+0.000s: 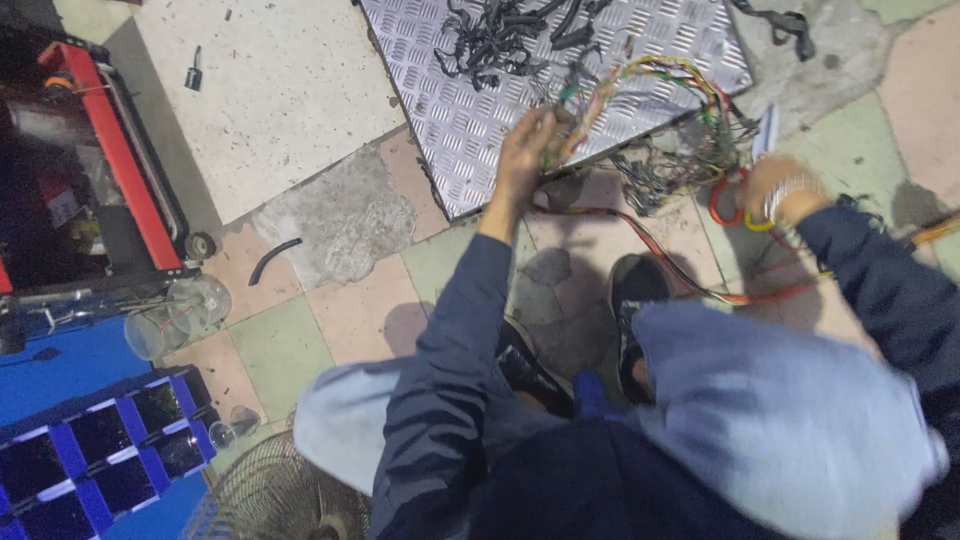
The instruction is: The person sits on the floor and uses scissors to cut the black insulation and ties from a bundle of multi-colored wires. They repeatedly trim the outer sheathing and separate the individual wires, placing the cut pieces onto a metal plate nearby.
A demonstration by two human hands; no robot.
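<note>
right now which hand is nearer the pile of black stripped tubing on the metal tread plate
Left. The left hand grips wires just below the black tubing pile; the right hand is off the tread plate's right edge, farther away.

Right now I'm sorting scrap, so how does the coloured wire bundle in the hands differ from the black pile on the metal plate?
The coloured wire bundle is a loose tangle of red, yellow and green strands, while the black pile is all dark, thicker strips. The bundle spills off the checker plate onto the tiled floor; the pile lies wholly on the plate. The left hand grips the bundle and the right hand is at its red loops; nobody touches the pile. Both are tangled.
</note>
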